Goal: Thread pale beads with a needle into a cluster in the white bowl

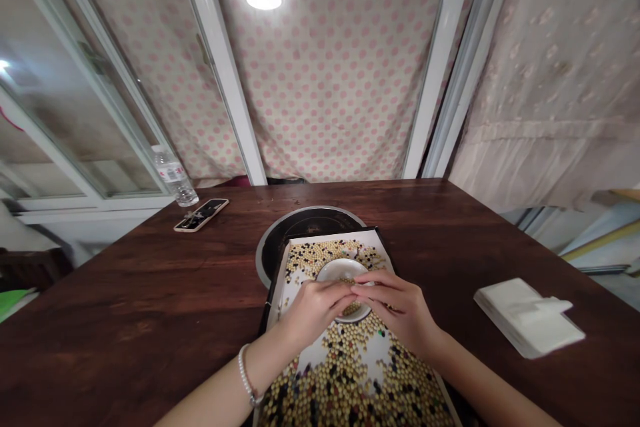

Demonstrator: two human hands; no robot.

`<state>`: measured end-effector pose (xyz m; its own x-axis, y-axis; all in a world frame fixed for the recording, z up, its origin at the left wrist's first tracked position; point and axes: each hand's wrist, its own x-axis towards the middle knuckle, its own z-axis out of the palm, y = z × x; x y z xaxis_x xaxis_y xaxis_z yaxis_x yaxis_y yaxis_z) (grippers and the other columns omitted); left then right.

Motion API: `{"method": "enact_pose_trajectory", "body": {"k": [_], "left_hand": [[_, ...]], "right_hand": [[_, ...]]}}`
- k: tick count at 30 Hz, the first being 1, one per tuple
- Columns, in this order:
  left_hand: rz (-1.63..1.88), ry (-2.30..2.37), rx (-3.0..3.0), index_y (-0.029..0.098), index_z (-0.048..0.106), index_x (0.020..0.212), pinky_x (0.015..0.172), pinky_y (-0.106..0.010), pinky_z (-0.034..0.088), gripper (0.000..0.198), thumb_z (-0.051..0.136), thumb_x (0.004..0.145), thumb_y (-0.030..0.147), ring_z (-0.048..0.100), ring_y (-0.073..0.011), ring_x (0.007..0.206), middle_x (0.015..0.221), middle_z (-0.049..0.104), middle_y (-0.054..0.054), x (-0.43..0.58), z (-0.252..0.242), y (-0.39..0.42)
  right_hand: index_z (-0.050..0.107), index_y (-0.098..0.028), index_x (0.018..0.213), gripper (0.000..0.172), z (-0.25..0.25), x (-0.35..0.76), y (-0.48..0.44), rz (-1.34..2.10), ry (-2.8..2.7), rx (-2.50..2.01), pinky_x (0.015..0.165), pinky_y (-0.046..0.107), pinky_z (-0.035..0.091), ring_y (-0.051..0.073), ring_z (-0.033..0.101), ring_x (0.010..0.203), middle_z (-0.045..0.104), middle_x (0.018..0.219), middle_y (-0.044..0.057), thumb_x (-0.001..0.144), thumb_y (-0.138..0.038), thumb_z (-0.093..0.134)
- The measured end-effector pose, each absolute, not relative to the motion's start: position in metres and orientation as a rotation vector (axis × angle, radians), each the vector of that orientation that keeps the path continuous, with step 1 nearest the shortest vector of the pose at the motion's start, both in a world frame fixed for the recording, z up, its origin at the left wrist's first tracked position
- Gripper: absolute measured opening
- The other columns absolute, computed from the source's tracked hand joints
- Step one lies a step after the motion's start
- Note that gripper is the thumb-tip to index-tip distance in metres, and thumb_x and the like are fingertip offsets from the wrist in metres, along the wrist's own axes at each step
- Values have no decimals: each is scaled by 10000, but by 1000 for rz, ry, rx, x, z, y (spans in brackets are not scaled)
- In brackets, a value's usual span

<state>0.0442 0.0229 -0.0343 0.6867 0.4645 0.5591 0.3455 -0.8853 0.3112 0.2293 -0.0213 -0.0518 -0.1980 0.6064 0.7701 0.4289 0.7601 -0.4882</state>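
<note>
A white bowl (334,271) with a few yellowish beans inside sits in a shallow white-lined tray (371,355). Over the bowl my left hand (320,307) and my right hand (400,303) meet at the fingertips. The left fingers are bent and pressed together; those of the right reach inward with their tips against the left ones. Whatever the fingertips pinch is hidden or too small to make out. Around the bowl the tray is strewn with yellowish beans (350,390), mixed with black ones and a few red and green pieces.
A round dark plate with a grey rim (261,260) lies partly beneath the tray on the dark wooden table (200,293). At the back left are a phone (203,215) and a clear water bottle (173,175). White tissues (530,317) lie to the right.
</note>
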Motion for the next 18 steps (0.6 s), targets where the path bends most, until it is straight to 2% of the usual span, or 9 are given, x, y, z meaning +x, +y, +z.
{"method": "enact_pose_trajectory", "body": {"k": [8,14,18], "left_hand": [[1003,646,2639,181,633,901,481,-177,429,158,505,895,273,560,-76,486,578,614,43,44,-33,21],[989,709,2586,195,620,854,468,-172,417,153,512,889,298,537,-69,460,532,576,62,43,-34,20],[956,754,2534,200,604,891,464,-163,425,124,527,881,296,555,-70,476,563,608,57,42,-36,20]], "right_hand": [[642,-260,1099,315,-49,226,-23,322,-1774,-812,749,313,575,165,661,871,689,987,52,833,-118,552],[668,-285,1050,310,-45,224,-24,392,-1717,-842,718,311,586,168,680,832,711,957,27,811,-109,577],[682,-288,1019,298,-45,224,-23,460,-1677,-831,702,303,586,171,688,812,723,927,19,802,-105,589]]}}
